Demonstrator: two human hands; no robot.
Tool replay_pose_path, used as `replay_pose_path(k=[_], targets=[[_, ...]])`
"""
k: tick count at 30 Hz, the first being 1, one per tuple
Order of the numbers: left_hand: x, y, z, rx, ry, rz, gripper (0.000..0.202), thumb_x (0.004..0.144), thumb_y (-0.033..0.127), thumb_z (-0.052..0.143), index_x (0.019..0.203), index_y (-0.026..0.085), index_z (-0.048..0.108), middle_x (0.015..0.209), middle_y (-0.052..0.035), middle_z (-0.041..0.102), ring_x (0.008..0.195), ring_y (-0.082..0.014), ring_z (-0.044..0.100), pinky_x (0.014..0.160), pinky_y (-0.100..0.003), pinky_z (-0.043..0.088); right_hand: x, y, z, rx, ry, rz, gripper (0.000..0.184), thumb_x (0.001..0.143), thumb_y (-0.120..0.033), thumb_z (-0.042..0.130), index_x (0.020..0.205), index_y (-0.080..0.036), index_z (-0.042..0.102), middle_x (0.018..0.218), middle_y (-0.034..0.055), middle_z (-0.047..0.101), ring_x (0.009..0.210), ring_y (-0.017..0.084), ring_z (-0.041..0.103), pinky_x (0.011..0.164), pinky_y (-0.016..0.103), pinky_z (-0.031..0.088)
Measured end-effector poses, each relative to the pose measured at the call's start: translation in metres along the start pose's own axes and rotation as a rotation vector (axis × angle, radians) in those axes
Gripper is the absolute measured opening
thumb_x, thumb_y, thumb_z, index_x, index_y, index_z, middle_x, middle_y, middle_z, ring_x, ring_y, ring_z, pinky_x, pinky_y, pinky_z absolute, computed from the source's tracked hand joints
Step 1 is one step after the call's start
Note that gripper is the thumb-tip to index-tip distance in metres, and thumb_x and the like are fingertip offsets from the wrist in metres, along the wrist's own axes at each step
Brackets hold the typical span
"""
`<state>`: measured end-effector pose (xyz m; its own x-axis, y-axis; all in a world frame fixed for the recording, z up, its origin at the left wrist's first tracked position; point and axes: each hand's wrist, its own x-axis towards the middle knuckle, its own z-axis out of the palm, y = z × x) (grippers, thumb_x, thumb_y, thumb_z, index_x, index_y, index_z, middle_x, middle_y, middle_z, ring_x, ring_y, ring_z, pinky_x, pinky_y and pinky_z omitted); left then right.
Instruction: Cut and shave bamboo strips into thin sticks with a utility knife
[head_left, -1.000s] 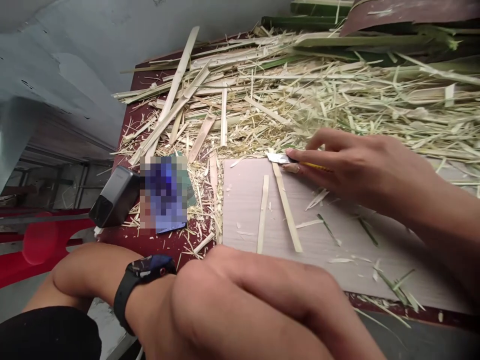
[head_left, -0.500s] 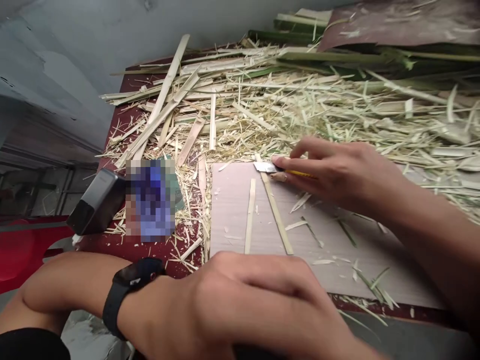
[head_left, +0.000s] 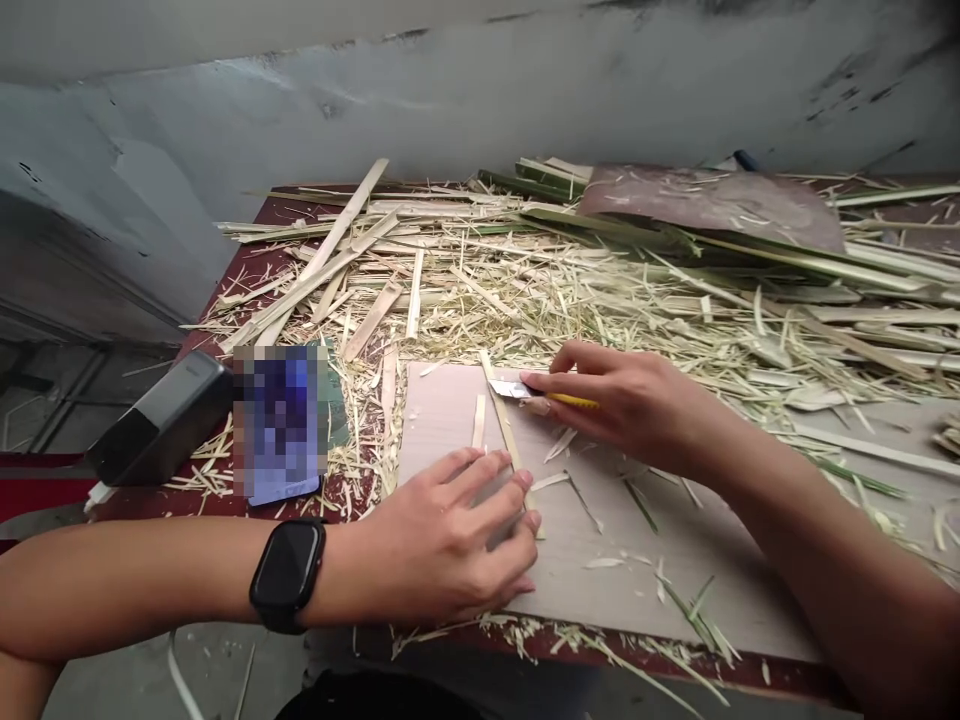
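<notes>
The right hand (head_left: 637,410) is gripping a yellow-handled knife (head_left: 574,401), its blade resting across the upper part of a thin strip (head_left: 498,412). The left hand (head_left: 465,530) is loosely open with its fingers bent, fingertips over the lower part of that strip; whether they press on it, I cannot tell. A shorter strip (head_left: 478,418) runs partly under the left hand's fingers. Beneath both hands lies a pale board (head_left: 439,430) on a dark red surface (head_left: 161,504). A black watch (head_left: 287,577) sits on the left wrist. Beyond the left forearm stands a dark box (head_left: 169,415); past both hands spreads a heap of shavings (head_left: 592,300).
</notes>
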<state>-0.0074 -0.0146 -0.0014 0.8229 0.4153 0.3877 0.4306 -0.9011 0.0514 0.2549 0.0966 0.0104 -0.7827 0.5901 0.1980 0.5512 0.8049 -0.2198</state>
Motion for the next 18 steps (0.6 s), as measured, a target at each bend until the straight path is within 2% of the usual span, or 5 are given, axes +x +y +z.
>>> replay_pose_path(k=[6, 13, 18], targets=[[-0.003, 0.002, 0.001, -0.002, 0.028, -0.022, 0.034, 0.103, 0.043, 0.058, 0.111, 0.011, 0.067, 0.125, -0.0209, 0.073, 0.125, -0.0417, 0.068, 0.101, -0.05, 0.057, 0.0, -0.003, -0.005, 0.012, -0.002, -0.031, 0.043, 0.112, -0.042, 0.046, 0.12, -0.02, 0.082, 0.092, 0.0085, 0.068, 0.064, 0.013, 0.061, 0.059, 0.03, 0.043], [-0.007, 0.002, 0.005, 0.01, 0.044, -0.043, 0.018, 0.099, 0.03, 0.062, 0.106, 0.014, 0.065, 0.12, -0.0181, 0.072, 0.122, -0.0394, 0.068, 0.096, -0.05, 0.058, 0.001, -0.013, -0.007, -0.042, -0.027, -0.102, 0.041, 0.112, -0.038, 0.046, 0.115, -0.021, 0.083, 0.086, 0.0066, 0.069, 0.058, 0.01, 0.055, 0.055, 0.029, 0.037], [-0.007, -0.001, 0.006, 0.014, 0.036, -0.034, 0.02, 0.097, 0.025, 0.063, 0.112, 0.012, 0.066, 0.119, -0.0169, 0.072, 0.12, -0.036, 0.069, 0.097, -0.047, 0.058, 0.001, -0.016, -0.005, -0.077, -0.024, -0.132, 0.039, 0.112, -0.037, 0.047, 0.112, -0.023, 0.083, 0.082, 0.0045, 0.067, 0.054, 0.009, 0.051, 0.052, 0.029, 0.032]])
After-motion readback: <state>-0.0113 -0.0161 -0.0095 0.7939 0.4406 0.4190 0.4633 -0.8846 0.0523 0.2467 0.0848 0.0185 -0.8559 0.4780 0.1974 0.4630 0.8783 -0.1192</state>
